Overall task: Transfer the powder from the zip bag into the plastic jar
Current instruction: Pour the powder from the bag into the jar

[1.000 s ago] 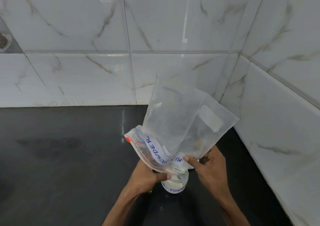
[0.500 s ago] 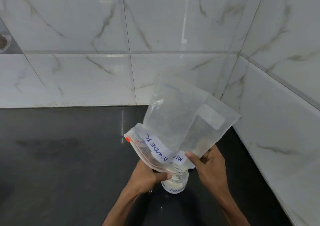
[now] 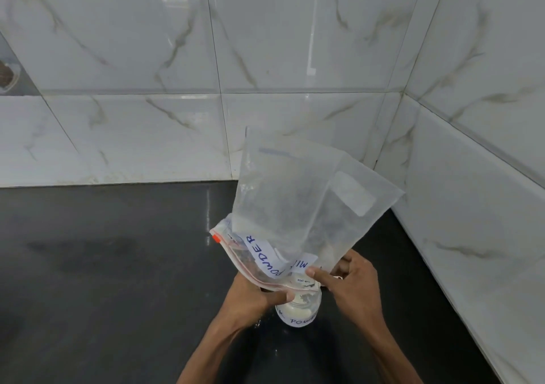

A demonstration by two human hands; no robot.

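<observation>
Two grips pinching inverted zip bag [image 3: 295,200] mouth, left hand [image 3: 250,298], right hand [image 3: 351,283], over plastic jar [image 3: 313,298] holding powder [image 3: 295,313]

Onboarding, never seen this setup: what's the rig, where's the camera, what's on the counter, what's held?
No machine: a person's two bare hands, filmed by a wide-angle camera worn on the head, looking forward and down. A plastic jar holding white powder stands on the dark counter, in a corner of marble-look wall tiles. The left hand and right hand both pinch the mouth end of an upturned clear zip bag, held over the jar's opening. The bag looks almost empty.
</observation>
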